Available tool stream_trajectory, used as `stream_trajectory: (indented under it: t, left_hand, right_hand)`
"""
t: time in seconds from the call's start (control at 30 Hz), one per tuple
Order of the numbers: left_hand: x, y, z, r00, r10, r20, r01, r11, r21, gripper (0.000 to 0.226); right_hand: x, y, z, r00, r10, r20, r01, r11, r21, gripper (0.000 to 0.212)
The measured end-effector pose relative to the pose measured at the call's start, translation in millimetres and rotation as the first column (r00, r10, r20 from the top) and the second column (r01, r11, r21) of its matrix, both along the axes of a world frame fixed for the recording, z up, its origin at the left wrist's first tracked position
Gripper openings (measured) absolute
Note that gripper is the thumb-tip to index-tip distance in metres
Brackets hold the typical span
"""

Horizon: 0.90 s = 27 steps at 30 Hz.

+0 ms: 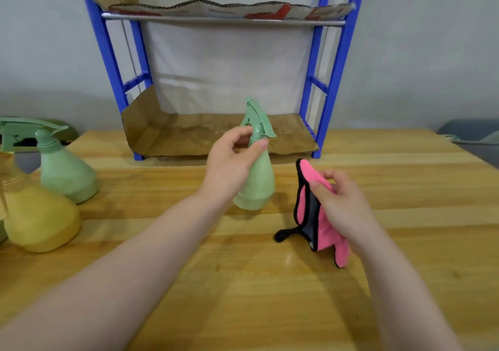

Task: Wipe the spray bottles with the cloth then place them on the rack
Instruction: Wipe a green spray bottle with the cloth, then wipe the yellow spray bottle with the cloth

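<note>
My left hand (pixel 229 161) holds the green spray bottle (pixel 255 180) by its neck, thumb and fingers curled just under the trigger head; its base appears to be on or barely above the counter (pixel 270 296), mid-way across and just in front of the rack (pixel 337 53). My right hand (pixel 343 204) pinches the pink cloth (pixel 310 215) with black trim, which hangs bunched beside the bottle, not touching it; its lower corner trails on the wood.

Risks, as I judge them:
- A grip this high on a narrow neck lets the wide body swing or twist once the cloth presses on it; the bottle could slip or tip.
- A finger near the trigger could squeeze it and spray.
- The bunched cloth may cover little surface, leaving patches unwiped.
- The rack's lower shelf is lined with curled cardboard (pixel 216 134); a bottle set on a raised edge could stand tilted.
- A second green bottle (pixel 64 172) and a yellow bottle (pixel 40 215) crowd the counter's left edge, where a sweeping elbow could knock them.
</note>
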State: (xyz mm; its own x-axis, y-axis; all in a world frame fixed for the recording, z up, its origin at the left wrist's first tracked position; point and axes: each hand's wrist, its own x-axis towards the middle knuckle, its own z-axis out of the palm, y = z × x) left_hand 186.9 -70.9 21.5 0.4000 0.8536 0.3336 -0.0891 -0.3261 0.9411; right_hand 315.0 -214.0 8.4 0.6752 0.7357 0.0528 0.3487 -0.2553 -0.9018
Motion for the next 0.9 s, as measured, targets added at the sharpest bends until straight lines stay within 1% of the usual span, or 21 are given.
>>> stream_trajectory:
  t: [0.07, 0.17, 0.27, 0.37, 0.47, 0.6, 0.7, 0.77, 0.9]
  left_hand:
    - [20.2, -4.8, 2.1, 1.0, -0.008, -0.027, 0.008, 1.0, 0.011, 0.028]
    - [51.3, -16.3, 1.0, 0.999, -0.016, -0.041, 0.017, 1.0, 0.015, 0.037]
    - [80.3, -29.4, -1.7, 1.0, -0.016, -0.01, 0.016, 1.0, 0.0, 0.033]
    - [102.6, -38.2, -4.3, 1.0, -0.018, -0.004, 0.018, 1.0, -0.005, 0.03]
    - [117.4, -40.6, -8.4, 0.999, -0.024, -0.024, 0.025, 1.0, 0.009, 0.03]
    - [127.8, -40.1, -14.8, 0.996, -0.043, -0.076, 0.046, 0.998, 0.043, 0.031]
    - [130.6, -38.7, -16.6, 0.996, -0.042, -0.078, 0.046, 0.997, 0.055, 0.03]
    - [130.3, -36.9, -16.6, 0.993, -0.034, -0.115, 0.044, 0.996, 0.083, 0.031]
    - [120.1, -31.6, -15.4, 0.969, -0.06, -0.24, 0.089, 0.99, 0.11, 0.038]
  right_hand:
    - [7.7, -13.4, -3.9, 0.997, -0.068, -0.022, 0.069, 0.996, 0.062, 0.005]
    - [18.9, -33.0, -7.5, 0.985, -0.164, -0.051, 0.169, 0.979, 0.112, 0.009]
    - [31.3, -48.1, -13.0, 0.975, -0.222, -0.028, 0.224, 0.966, 0.13, 0.008]
    - [39.3, -57.0, -16.0, 0.972, -0.232, -0.029, 0.233, 0.96, 0.152, 0.002]
    - [43.8, -62.4, -16.6, 0.972, -0.232, -0.038, 0.235, 0.954, 0.188, 0.009]
    - [48.0, -66.3, -15.0, 0.967, -0.249, -0.06, 0.256, 0.938, 0.235, 0.01]
    - [48.4, -67.9, -12.8, 0.966, -0.237, -0.104, 0.255, 0.937, 0.237, 0.013]
    - [48.1, -67.5, -12.4, 0.969, -0.221, -0.108, 0.241, 0.942, 0.233, 0.016]
    - [42.3, -61.6, -9.9, 0.977, -0.182, -0.107, 0.203, 0.948, 0.245, 0.022]
